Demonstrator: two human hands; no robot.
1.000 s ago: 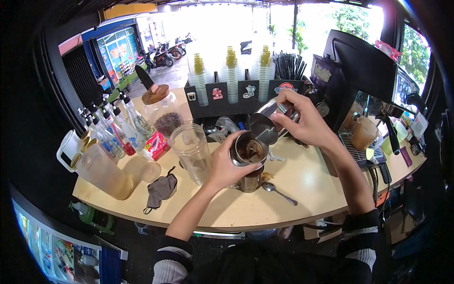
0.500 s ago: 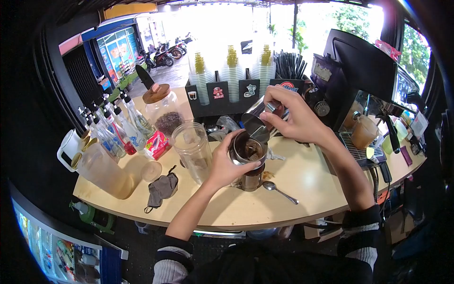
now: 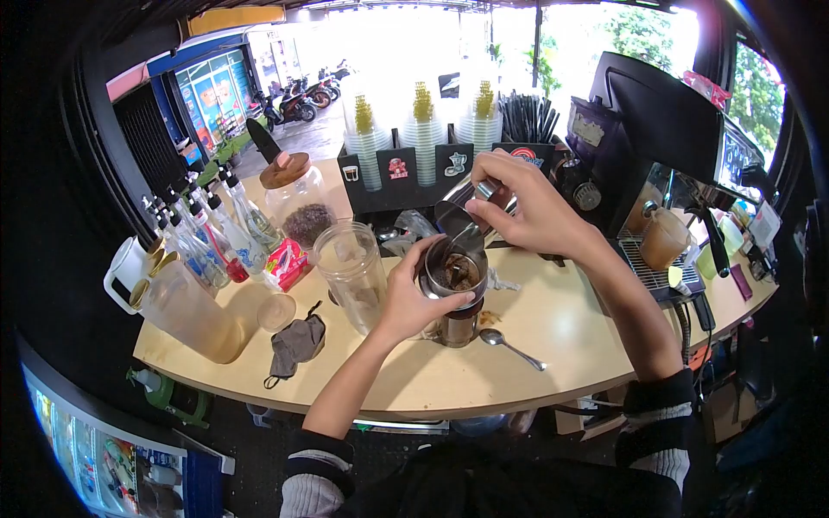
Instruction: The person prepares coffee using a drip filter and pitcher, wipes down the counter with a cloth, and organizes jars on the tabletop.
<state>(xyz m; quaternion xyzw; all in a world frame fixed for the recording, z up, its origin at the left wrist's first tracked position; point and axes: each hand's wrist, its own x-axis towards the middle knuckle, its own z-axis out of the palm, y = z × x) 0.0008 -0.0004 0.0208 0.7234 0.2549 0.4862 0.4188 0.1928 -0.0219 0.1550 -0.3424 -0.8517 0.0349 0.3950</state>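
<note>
My left hand [image 3: 413,298] is wrapped round a round metal-rimmed cup [image 3: 429,289] with dark wet coffee grounds [image 3: 460,272] inside. This cup sits on top of a shiny cylindrical container [image 3: 458,331] standing on the counter. My right hand [image 3: 540,207] grips a metal pitcher [image 3: 456,214] by its handle, tilted with its lip over the cup. Any stream from the pitcher is hard to make out. A tall clear jar [image 3: 352,281] stands just left of my left hand. To the right of the container lies a metal spoon [image 3: 511,349], beside a brown spill [image 3: 490,319].
Left on the counter [image 3: 423,393] are a cloudy pitcher [image 3: 194,319], pump bottles [image 3: 250,216], a bean jar [image 3: 306,216], a red packet [image 3: 287,264] and a grey face mask [image 3: 297,347]. Cup stacks [image 3: 425,155] stand behind. An espresso machine [image 3: 661,112] is at right.
My right hand and the pitcher have shifted slightly left and up, with the pitcher's lip now further over the cup. My left hand keeps its hold in place.
</note>
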